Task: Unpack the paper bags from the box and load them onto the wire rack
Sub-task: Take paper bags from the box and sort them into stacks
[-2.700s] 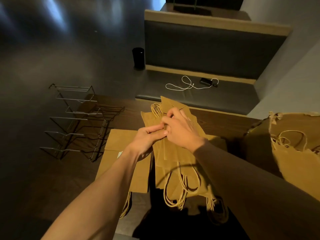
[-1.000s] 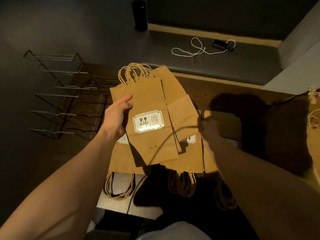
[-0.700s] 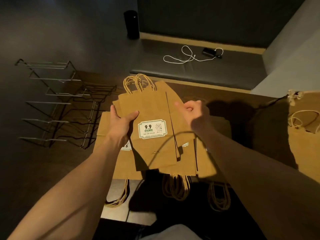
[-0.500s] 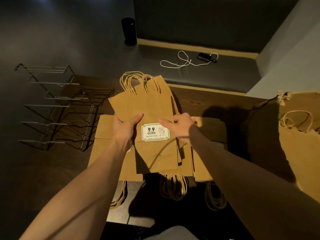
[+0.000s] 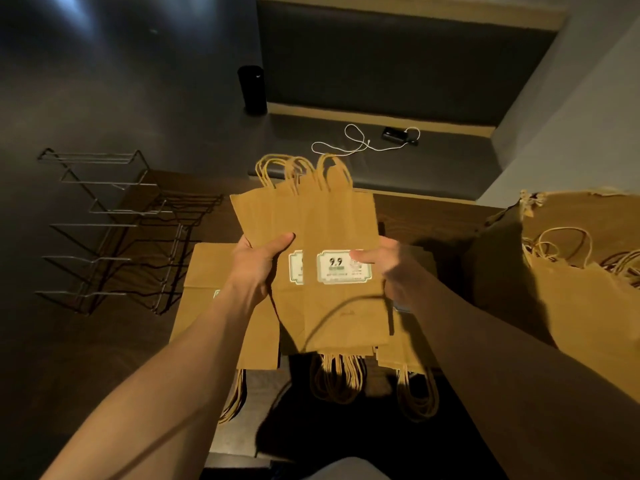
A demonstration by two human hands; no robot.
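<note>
Both hands up on the bundle | left hand [image 5: 258,263] grips the left edge of the kraft paper bags [image 5: 311,230], thumb on top | right hand [image 5: 389,268] pinches the right edge by the 9.9 label [image 5: 343,267] | bundle held above bags lying on the table [image 5: 426,213] | wire rack [image 5: 114,230] at left | open box [image 5: 585,271] at right

Both forearms extended forward, left hand [image 5: 258,263] and right hand [image 5: 388,268] in thumb-over grip

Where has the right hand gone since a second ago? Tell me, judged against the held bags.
Yes. The right hand has moved left onto the held bags, now pinching their right edge by the label; earlier it was off their right side.
</note>
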